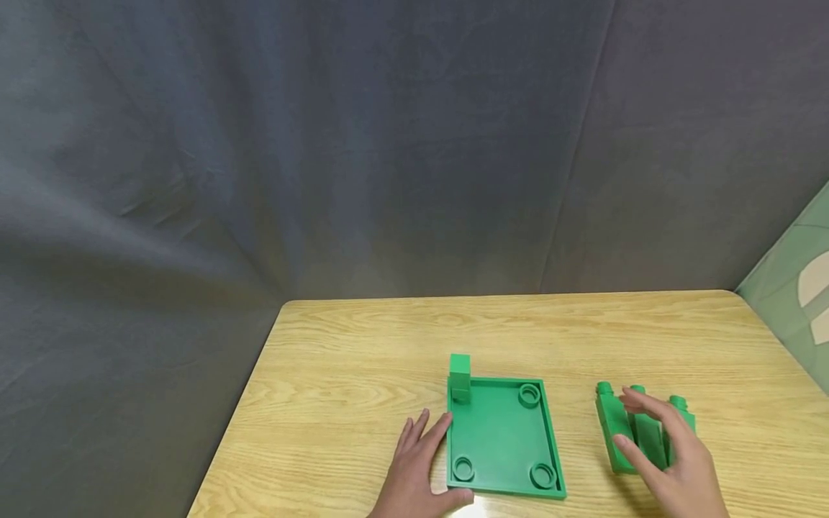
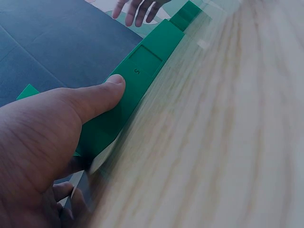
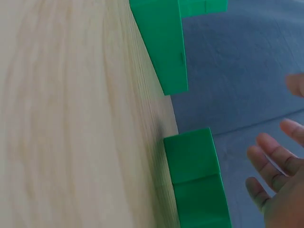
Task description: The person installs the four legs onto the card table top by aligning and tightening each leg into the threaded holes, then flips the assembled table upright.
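A square green tray (image 1: 505,435) with raised walls and round sockets in its corners lies on the table. One square green post (image 1: 460,374) stands upright at its far left corner. My left hand (image 1: 414,464) rests at the tray's near left corner, index finger against the left wall. In the left wrist view its thumb (image 2: 102,95) lies straight along the front wall. To the right, my right hand (image 1: 680,450) hovers over several green posts (image 1: 614,432) with round pegs, fingers apart. In the right wrist view, the hand (image 3: 285,175) is apart from the green posts (image 3: 197,175).
The wooden table (image 1: 343,367) carries the tray and the loose posts. A dark grey curtain (image 1: 421,158) hangs behind its far edge and along the left side. At the far right there is a pale green patterned surface (image 1: 796,273).
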### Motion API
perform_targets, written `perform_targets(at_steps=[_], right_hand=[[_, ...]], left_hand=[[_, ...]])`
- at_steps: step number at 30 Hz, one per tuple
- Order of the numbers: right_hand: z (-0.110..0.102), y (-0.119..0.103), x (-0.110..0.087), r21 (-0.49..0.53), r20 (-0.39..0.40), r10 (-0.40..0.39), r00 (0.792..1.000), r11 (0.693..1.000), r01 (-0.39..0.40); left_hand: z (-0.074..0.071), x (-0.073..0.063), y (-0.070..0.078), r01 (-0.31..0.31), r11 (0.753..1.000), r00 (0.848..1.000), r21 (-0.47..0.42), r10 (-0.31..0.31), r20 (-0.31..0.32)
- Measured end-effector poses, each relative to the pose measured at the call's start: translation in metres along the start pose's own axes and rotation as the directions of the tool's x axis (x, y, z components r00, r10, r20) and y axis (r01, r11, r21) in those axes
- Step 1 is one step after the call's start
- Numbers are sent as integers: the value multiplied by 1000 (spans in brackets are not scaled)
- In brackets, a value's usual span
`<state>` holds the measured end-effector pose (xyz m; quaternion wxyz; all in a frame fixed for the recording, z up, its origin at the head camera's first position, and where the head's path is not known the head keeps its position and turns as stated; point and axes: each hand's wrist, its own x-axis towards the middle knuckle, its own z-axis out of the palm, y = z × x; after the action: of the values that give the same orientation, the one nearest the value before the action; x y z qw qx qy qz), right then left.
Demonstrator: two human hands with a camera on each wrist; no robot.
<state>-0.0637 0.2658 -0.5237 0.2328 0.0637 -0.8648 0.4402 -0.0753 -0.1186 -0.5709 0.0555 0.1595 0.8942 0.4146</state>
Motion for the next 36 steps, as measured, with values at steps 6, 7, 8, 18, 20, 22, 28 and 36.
perform_targets(at_steps=[6, 7, 8, 18, 20, 22, 28, 36], right_hand=[[-3, 12, -2, -39, 14, -34, 999, 999, 35], [-4, 14, -2, -45, 17, -46, 999, 998, 47], [-5, 17, -1, -51, 21, -67, 998, 996, 68], [-7, 50, 0, -114, 108, -260, 960, 956, 271], [-7, 53, -3, -149, 125, -209, 970, 963, 227], [-7, 55, -6, -185, 147, -158, 977, 966, 184], [-9, 57, -8, -240, 182, -115, 977, 958, 157], [-8, 58, -9, -254, 181, -109, 977, 955, 154]], left_hand=[[0, -1, -1, -5, 1000, 1000, 12, 5, -1], [0, -1, -1, -2, 1000, 1000, 15, 2, -1], [0, -1, -1, 0, 1000, 1000, 17, 0, 0], [0, 0, -2, 4, 1000, 1000, 12, -4, 0], [1, -1, -3, 8, 1000, 1000, 13, -8, 0], [0, -1, -3, 13, 1000, 1000, 10, -13, 4], [-1, 0, -1, 31, 999, 999, 17, -32, 11], [1, 2, 0, 4, 1000, 1000, 22, -4, -2]])
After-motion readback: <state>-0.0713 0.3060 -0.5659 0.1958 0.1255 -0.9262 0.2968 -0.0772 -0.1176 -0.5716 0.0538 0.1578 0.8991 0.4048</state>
